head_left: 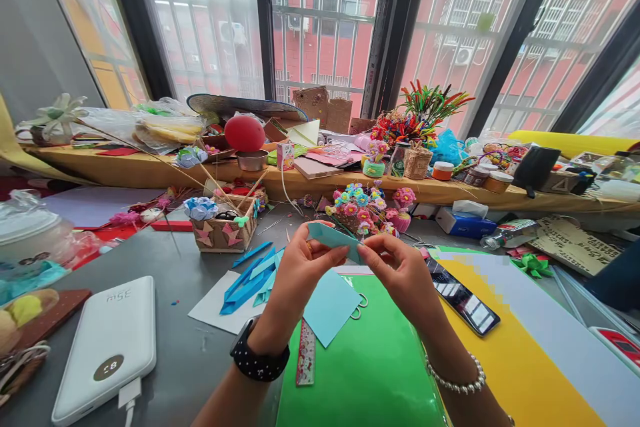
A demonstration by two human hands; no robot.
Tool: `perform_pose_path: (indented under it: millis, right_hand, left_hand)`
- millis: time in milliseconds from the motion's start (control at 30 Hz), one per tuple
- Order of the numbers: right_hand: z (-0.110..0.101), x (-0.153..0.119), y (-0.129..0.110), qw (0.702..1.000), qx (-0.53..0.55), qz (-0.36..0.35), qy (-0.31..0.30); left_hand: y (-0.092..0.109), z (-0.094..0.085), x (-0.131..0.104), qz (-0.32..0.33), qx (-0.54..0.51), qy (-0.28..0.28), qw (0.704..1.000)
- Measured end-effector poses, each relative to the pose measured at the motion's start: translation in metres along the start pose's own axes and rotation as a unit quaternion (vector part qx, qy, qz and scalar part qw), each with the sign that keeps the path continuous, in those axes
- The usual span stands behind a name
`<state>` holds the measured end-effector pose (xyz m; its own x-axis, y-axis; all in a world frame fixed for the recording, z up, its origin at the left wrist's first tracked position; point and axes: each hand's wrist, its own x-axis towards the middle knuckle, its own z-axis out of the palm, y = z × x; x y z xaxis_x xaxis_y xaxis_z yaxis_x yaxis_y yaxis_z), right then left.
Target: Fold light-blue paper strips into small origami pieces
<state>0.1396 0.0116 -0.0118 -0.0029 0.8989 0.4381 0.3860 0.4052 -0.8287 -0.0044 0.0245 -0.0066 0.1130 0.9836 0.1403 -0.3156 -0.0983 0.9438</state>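
Between my two hands I hold a folded piece of light blue paper above the table. My left hand pinches its left part between thumb and fingers, and my right hand grips its right end. Below them a flat square of light blue paper lies on a green sheet. The loops of a pair of scissors stick out beside the square. A patterned ruler lies just under its lower corner. Folded blue paper strips rest on white paper, left of my left hand.
A white power bank with a cable lies at the left, and a phone at the right on yellow paper. Behind stand a cardboard basket, crocheted flowers and a tissue pack. A cluttered shelf runs along the windows.
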Motion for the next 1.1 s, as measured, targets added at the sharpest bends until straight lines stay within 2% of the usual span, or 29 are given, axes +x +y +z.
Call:
perform_pose_path:
  millis: [200,600,700,867,1100]
  right_hand:
    - [-0.0011,-0.0009,-0.0007,0.999,-0.006,-0.025,0.036]
    - [-0.0018,-0.0026,-0.0049,0.996,-0.042,-0.074,0.036]
    - [-0.0027,-0.0025,-0.0057,0.998,-0.021,-0.053,0.021]
    - [-0.0012,-0.0024,-0.0035,0.994,0.101,0.032,-0.017]
    - [-0.0015,-0.0017,-0.0007,0.987,0.151,0.04,-0.022]
  left_hand:
    - [0.0,-0.0002,0.0006,-0.021,-0.012,-0.013,1.0]
    - [-0.0021,-0.0003,-0.001,-0.02,-0.002,-0.009,1.0]
    - [0.0006,0.0006,-0.0026,-0.031,0.002,-0.004,1.0]
    - [-0.0037,0.001,-0.0023,-0.029,-0.006,0.016,0.999]
    - [-0.0023,-0.0017,-0.0014,-0.011,0.04,0.016,0.999]
